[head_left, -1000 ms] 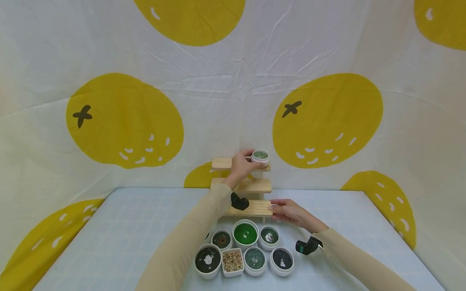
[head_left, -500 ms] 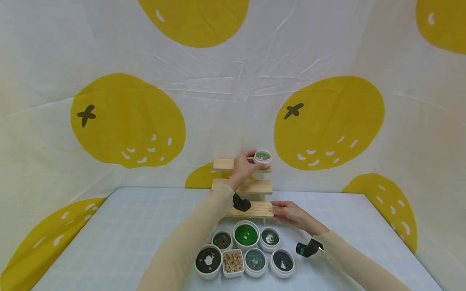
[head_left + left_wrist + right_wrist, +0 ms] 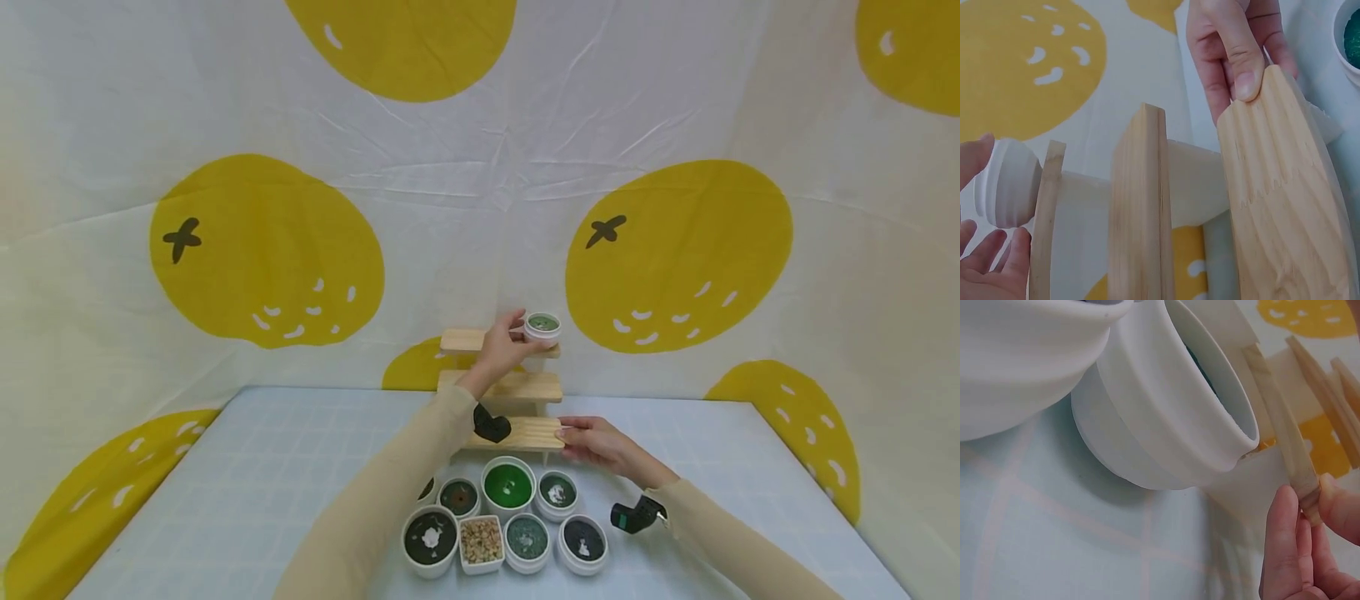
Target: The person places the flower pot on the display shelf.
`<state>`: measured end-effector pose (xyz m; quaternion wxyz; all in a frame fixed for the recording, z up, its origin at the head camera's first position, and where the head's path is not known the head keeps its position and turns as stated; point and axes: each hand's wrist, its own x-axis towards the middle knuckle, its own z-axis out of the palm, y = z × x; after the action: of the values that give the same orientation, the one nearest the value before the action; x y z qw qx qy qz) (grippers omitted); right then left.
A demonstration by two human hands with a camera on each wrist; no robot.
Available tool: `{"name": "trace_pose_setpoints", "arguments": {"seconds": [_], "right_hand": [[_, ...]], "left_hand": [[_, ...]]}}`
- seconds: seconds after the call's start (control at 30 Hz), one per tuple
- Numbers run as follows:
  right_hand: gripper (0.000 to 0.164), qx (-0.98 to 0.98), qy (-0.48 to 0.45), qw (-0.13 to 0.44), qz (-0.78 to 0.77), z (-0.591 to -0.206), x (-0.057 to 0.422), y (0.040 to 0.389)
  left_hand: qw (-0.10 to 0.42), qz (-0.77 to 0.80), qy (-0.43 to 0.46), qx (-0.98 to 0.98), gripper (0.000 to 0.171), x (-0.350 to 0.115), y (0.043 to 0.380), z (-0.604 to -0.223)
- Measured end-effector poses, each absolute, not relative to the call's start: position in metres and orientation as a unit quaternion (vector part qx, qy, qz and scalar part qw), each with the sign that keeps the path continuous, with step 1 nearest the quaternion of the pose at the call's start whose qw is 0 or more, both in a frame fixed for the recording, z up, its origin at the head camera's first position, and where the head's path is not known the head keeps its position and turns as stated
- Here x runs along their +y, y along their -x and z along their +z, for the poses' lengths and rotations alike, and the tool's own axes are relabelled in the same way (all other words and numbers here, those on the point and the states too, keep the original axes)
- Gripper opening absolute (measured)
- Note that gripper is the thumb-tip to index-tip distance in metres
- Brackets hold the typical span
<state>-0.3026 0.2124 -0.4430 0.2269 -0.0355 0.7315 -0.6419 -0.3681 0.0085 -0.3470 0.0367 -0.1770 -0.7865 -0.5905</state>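
A small white pot with a green surface stands at the right end of the top shelf of a three-tier wooden stand. My left hand is beside it, thumb in front and fingers behind, spread loosely around its wall. In the left wrist view the ridged white pot sits against the top board, with the fingertips close to its sides. My right hand pinches the right end of the lowest board, thumb on top and fingers below, as the right wrist view shows too.
In front of the stand, several white pots with green or dark surfaces, such as a bright green pot, crowd together. A square dish of tan granules is among them. The left sleeve hides part of the group. A patterned curtain hangs behind.
My left hand has drawn slightly left relative to the pot, and its fingers have loosened. The pot stays on the top shelf. The right hand keeps its grip on the lowest board.
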Motion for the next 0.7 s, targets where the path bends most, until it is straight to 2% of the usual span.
{"name": "trace_pose_setpoints", "arguments": {"seconds": [0.37, 0.7], "right_hand": [[0.059, 0.737, 0.010, 0.220, -0.639, -0.444, 0.207, 0.302], [0.063, 0.728, 0.024, 0.229, -0.646, -0.443, 0.209, 0.301]], "left_hand": [[0.008, -0.581, 0.176, -0.795, 0.080, -0.001, 0.356, -0.339], [-0.017, -0.572, 0.207, -0.794, 0.082, -0.015, 0.340, -0.335]]}}
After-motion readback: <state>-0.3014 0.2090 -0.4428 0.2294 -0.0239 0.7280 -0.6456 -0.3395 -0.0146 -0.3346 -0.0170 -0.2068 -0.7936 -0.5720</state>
